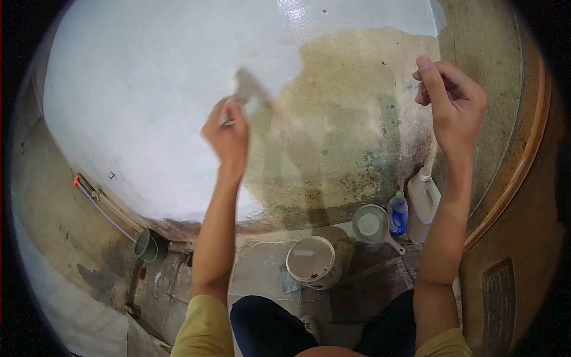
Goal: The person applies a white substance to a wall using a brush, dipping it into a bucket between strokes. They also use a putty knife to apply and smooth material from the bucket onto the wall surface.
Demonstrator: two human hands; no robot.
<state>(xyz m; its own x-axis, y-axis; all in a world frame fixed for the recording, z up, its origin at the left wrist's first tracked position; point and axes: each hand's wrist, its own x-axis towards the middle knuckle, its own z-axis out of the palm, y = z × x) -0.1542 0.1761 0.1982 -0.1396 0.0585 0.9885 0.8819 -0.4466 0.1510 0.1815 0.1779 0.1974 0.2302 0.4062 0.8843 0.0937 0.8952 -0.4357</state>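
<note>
A paintbrush (251, 89), blurred by motion, is in my left hand (229, 128), whose fingers are wrapped round its handle. Its head is against or close to the wall, near the border between the white painted part (137, 107) and the bare, stained yellowish part (339, 101). On the right, my right hand (453, 101) is raised in front of the wall's right side, fingers curled and thumb pressed toward them; what they hold, if anything, is hidden. A white paint bucket (311, 262) stands on the floor below, between my arms.
Near the wall's foot are a pan with a handle (370, 224), a blue-labelled bottle (398, 213) and a large white jug (423, 202). A dark bucket (151, 245) and a blue stick (104, 208) are at lower left. A curved brown edge (529, 160) runs along the right.
</note>
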